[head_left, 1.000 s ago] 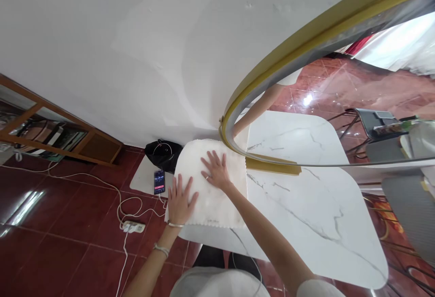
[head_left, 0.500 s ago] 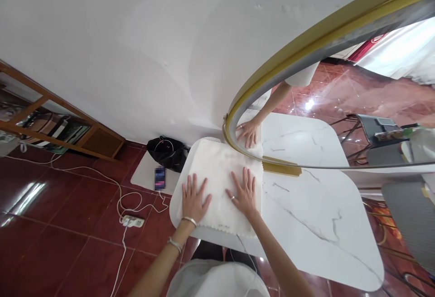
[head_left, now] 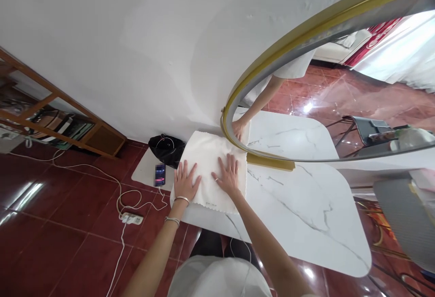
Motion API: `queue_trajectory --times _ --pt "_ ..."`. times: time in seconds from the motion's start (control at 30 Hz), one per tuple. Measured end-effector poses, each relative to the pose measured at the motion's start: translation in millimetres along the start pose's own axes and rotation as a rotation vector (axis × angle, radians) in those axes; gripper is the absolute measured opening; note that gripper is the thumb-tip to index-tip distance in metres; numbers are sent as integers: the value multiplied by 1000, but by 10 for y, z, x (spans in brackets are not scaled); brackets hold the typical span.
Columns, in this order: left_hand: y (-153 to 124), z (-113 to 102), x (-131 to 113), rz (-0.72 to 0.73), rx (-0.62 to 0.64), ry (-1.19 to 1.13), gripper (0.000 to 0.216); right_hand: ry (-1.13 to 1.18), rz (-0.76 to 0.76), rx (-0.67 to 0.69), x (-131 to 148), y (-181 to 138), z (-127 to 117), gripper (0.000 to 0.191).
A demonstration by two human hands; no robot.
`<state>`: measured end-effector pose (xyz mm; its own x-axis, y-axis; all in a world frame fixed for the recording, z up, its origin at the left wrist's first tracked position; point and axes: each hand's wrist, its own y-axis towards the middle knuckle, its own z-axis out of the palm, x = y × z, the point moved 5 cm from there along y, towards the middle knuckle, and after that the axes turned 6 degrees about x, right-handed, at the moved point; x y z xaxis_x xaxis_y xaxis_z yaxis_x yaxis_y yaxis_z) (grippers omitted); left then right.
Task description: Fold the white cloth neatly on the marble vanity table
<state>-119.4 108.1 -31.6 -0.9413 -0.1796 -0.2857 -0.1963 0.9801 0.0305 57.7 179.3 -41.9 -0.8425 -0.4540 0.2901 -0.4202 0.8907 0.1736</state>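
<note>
A white cloth point(head_left: 207, 152) with a scalloped edge lies flat on a white marble-patterned table point(head_left: 288, 220), at the table's left end near the wall. My left hand point(head_left: 186, 184) rests on the cloth's left part, palm down with fingers spread; two bracelets are on that wrist. On the cloth's right part lies my right hand point(head_left: 226, 174), also flat with its fingers apart and a ring on one finger. A small dark marking shows near the cloth's front edge. Neither hand grips anything.
A large gold-framed mirror point(head_left: 258, 70) stands on a gold base point(head_left: 272, 162) at the back, reflecting an arm. Left of the table are a black bag point(head_left: 166, 152), a phone point(head_left: 159, 175) and a power strip point(head_left: 132, 218) with cables. A grey chair point(head_left: 404, 215) is at right.
Both hands have moved forward with the cloth, which now lies closer to the wall and leaves more of the table's front strip showing. The view has shifted slightly.
</note>
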Motion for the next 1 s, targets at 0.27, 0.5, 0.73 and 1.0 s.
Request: queue_trajectory --times 0.27,0.5,0.73,1.0 --pt "-805 -51 75 -98 -77 27 51 60 -305 88 522 -824 -89 61" --pt "-1152 152 -395 23 -61 33 54 -77 -323 239 174 -1571 -381 78" --pt "-1049 634 -1375 232 33 -49 57 -233 -140 99 -694 -2110 -669 76" --pt "36 578 -2090 26 306 -290 52 -204 -78 61 -1216 -2314 -799 84"
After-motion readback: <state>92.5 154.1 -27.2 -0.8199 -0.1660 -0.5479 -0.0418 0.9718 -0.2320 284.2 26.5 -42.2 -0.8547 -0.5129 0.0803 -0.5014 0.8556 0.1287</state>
